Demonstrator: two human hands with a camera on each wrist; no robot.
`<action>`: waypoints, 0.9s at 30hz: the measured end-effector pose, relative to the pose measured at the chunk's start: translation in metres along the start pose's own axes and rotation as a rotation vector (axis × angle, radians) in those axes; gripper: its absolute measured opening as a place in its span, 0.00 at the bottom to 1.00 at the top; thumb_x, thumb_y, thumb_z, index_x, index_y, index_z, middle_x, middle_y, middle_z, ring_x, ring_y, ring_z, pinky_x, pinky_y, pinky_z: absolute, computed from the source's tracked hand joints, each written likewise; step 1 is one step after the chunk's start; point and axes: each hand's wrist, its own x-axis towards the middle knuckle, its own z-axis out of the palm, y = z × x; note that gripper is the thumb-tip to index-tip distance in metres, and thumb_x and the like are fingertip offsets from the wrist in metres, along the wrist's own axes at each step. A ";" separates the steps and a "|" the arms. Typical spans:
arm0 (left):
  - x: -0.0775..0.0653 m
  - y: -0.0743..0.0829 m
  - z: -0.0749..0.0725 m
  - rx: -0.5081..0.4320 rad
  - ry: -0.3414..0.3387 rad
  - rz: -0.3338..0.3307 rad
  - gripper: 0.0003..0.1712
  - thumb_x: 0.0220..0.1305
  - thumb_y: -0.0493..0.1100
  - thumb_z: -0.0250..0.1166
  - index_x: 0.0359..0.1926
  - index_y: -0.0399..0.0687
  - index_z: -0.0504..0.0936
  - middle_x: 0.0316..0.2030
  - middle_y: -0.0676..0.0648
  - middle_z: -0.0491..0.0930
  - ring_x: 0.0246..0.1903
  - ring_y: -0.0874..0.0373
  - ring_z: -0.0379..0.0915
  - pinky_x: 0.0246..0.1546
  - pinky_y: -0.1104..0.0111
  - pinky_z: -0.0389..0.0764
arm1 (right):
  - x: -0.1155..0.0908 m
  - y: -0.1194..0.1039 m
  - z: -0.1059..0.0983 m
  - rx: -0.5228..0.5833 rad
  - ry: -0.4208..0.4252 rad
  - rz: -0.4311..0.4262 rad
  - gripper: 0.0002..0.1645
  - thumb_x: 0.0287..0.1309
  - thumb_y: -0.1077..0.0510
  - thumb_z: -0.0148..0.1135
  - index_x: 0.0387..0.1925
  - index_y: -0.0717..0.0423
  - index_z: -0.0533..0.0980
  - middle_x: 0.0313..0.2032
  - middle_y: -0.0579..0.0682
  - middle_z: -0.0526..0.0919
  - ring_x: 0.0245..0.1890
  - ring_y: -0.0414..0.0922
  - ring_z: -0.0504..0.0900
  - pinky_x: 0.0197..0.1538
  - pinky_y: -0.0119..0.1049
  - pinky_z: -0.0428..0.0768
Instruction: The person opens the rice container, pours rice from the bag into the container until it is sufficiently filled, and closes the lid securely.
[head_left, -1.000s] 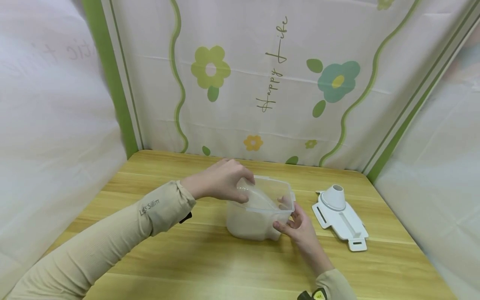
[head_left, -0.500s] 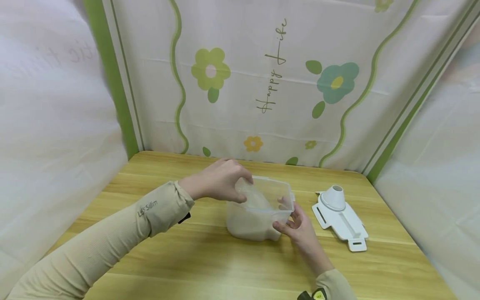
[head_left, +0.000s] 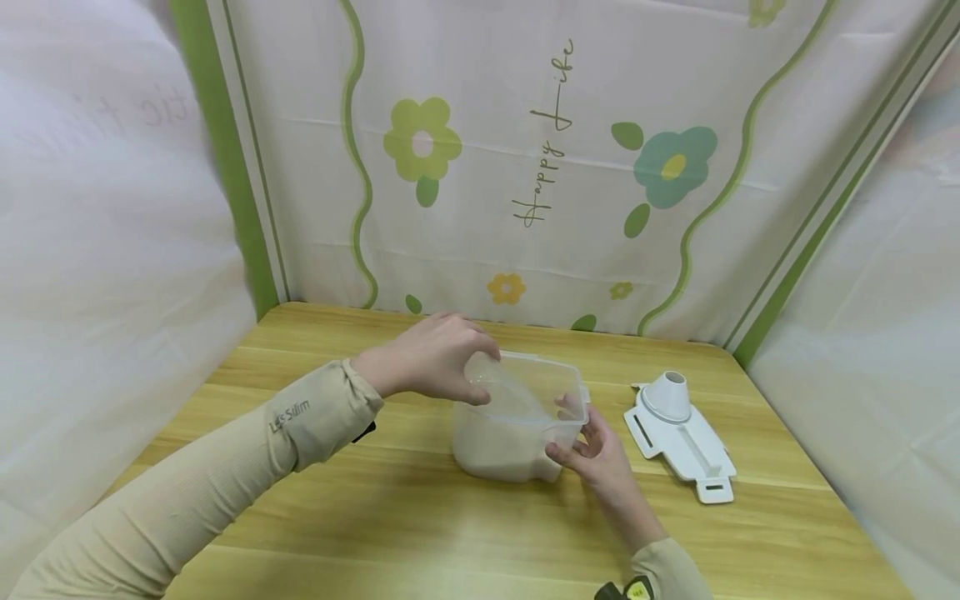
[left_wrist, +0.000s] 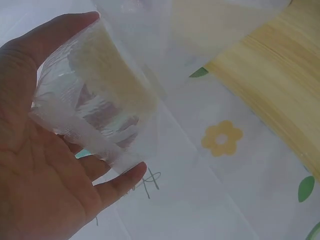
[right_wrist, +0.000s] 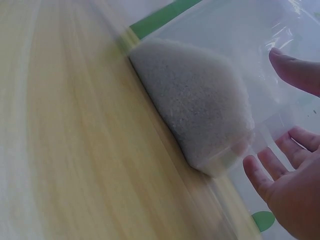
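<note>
A clear plastic storage box (head_left: 542, 372) stands on the table, its top uncovered. White rice (right_wrist: 195, 102) lies heaped against its wall in the right wrist view. My left hand (head_left: 427, 358) grips the bottom end of a clear, crinkled plastic bag (left_wrist: 112, 85) between thumb and fingers. The bag is tilted, its other end down inside the box, and some pale grains show in it in the left wrist view. My right hand (head_left: 609, 471) holds the box at its right corner, thumb on the near side and fingers on the far side.
A white plastic lid-like piece (head_left: 701, 454) with a cone-shaped spout (head_left: 667, 396) lies right of the box. The wooden table (head_left: 360, 533) reaches a printed fabric curtain (head_left: 480, 192) at the back, with pale fabric on both sides.
My left hand has shifted slightly left, drawing the bag's end with it. The right hand and the box keep their place.
</note>
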 end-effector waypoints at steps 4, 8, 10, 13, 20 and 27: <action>-0.001 -0.001 -0.001 0.000 -0.013 -0.015 0.25 0.51 0.57 0.72 0.49 0.53 0.85 0.48 0.53 0.82 0.50 0.51 0.74 0.49 0.56 0.76 | 0.000 0.000 0.000 0.003 0.003 0.011 0.45 0.53 0.74 0.68 0.71 0.65 0.58 0.68 0.65 0.60 0.56 0.55 0.75 0.53 0.39 0.79; -0.002 -0.001 -0.002 0.005 -0.023 -0.026 0.26 0.51 0.58 0.72 0.49 0.53 0.85 0.48 0.53 0.82 0.50 0.51 0.74 0.49 0.55 0.76 | 0.000 0.000 0.000 0.001 0.007 0.019 0.45 0.53 0.74 0.68 0.70 0.64 0.59 0.68 0.65 0.61 0.55 0.56 0.75 0.52 0.39 0.80; -0.001 -0.001 -0.002 0.009 -0.025 -0.026 0.26 0.51 0.58 0.72 0.49 0.53 0.85 0.48 0.53 0.82 0.50 0.51 0.74 0.49 0.55 0.76 | 0.000 0.000 0.000 -0.001 0.010 0.021 0.45 0.53 0.74 0.68 0.70 0.64 0.59 0.68 0.63 0.62 0.55 0.56 0.76 0.52 0.39 0.80; -0.001 -0.001 -0.002 0.013 -0.030 -0.026 0.26 0.51 0.58 0.72 0.50 0.53 0.85 0.49 0.53 0.82 0.50 0.51 0.74 0.49 0.55 0.76 | 0.000 0.001 0.000 -0.002 0.012 0.018 0.45 0.53 0.74 0.68 0.70 0.64 0.60 0.67 0.61 0.64 0.54 0.56 0.76 0.51 0.39 0.80; 0.001 0.000 -0.001 -0.009 -0.037 -0.023 0.26 0.52 0.57 0.73 0.50 0.51 0.85 0.49 0.51 0.82 0.49 0.51 0.73 0.49 0.57 0.77 | 0.000 0.000 0.000 -0.004 0.012 0.016 0.45 0.52 0.74 0.68 0.70 0.64 0.59 0.66 0.58 0.66 0.55 0.54 0.76 0.51 0.39 0.81; 0.002 0.001 0.000 -0.035 -0.029 -0.011 0.26 0.51 0.55 0.75 0.49 0.49 0.85 0.47 0.50 0.82 0.49 0.50 0.74 0.49 0.60 0.77 | -0.001 -0.002 0.000 -0.013 0.016 0.025 0.45 0.53 0.74 0.68 0.70 0.63 0.59 0.66 0.59 0.65 0.55 0.54 0.75 0.51 0.39 0.81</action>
